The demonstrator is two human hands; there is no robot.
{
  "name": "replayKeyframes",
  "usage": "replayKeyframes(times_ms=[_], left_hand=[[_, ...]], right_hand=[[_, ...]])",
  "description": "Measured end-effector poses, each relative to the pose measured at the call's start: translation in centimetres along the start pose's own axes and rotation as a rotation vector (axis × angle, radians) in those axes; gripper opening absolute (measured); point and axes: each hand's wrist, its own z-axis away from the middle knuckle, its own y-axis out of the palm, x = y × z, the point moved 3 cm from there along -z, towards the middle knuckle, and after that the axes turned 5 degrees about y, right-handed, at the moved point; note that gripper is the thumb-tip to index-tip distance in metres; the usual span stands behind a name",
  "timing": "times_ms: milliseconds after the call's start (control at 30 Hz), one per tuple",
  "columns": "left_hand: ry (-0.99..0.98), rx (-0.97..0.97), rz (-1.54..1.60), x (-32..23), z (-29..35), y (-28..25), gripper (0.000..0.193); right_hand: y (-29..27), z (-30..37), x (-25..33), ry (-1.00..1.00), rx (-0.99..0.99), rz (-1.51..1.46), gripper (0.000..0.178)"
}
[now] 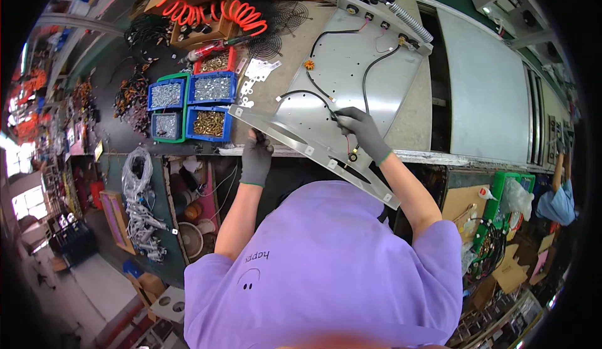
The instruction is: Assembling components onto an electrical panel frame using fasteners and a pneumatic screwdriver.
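A sheet-metal panel (367, 60) lies on the bench in front of me, its bent, cut-out flange (293, 137) toward my body. My right hand (364, 131), in a grey glove, closes its fingers on a black cable (307, 92) above the panel. That cable curves left to a white connector. At the flange's left end my left hand (256, 161), also gloved, is closed around something dark that I cannot make out. Another black cable (365, 79) runs to fittings at the far end, beside a coil spring (411, 21). An orange part (309, 65) sits on a shorter cable.
Blue bins (212, 88) of small metal fasteners stand left of the panel, with a red bin (216, 62) behind. White flat brackets (260, 70) lie between. A red-handled power tool (207, 50) hangs from an orange coiled hose (244, 16). Another person (557, 203) is at far right.
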Motion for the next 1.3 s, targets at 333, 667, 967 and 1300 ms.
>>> replayKeyframes(times_ms=[333, 667, 967, 1300], left_hand=[[0.068, -0.036, -0.132, 4.5, -1.8, -2.8, 0.030], [0.058, 0.098, 0.086, 6.7, -3.5, -1.5, 0.028], [0.015, 0.008, -0.298, 4.7, -1.8, 3.6, 0.024], [0.058, -0.058, -0.269, 4.3, -1.4, 5.5, 0.021]], right_hand=[[4.2, -8.5, -3.6, 0.143, 0.370, -0.006, 0.031], [8.0, -11.4, -5.1, 0.081, 0.368, 0.433, 0.031], [9.0, -12.0, -6.3, -0.005, 0.470, 0.467, 0.040], [9.7, -13.1, -5.7, -0.195, 0.624, 0.629, 0.040]])
